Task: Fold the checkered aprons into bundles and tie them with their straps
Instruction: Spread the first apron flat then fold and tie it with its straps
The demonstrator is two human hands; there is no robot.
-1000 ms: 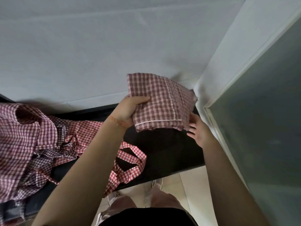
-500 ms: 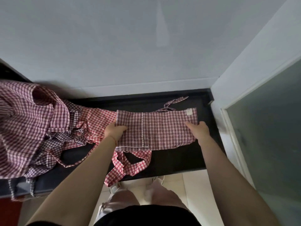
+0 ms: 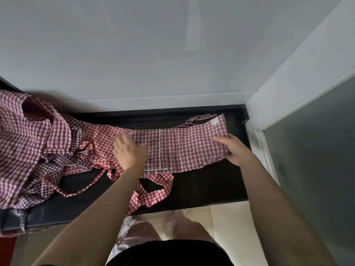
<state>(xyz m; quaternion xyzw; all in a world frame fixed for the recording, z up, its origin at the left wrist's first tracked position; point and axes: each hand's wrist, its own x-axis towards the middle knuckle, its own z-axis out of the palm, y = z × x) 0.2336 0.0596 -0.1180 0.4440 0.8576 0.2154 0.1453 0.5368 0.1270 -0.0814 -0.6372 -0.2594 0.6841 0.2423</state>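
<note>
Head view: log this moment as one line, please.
stage: flattening fold | folded apron: flat on black counter | left hand: pressing left end | right hand: gripping right end | apron pile: left

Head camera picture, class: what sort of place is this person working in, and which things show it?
Probably an indoor corner of a home or workroom, not certain. Clues: a black counter against a plain white wall, a frosted glass panel at the right, and pale floor tiles below.

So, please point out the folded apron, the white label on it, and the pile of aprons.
folded apron (image 3: 184, 148): head view, middle of the cloth.
white label (image 3: 215, 121): head view, the tag at its far right corner.
pile of aprons (image 3: 38, 143): head view, the heaped cloth.
</note>
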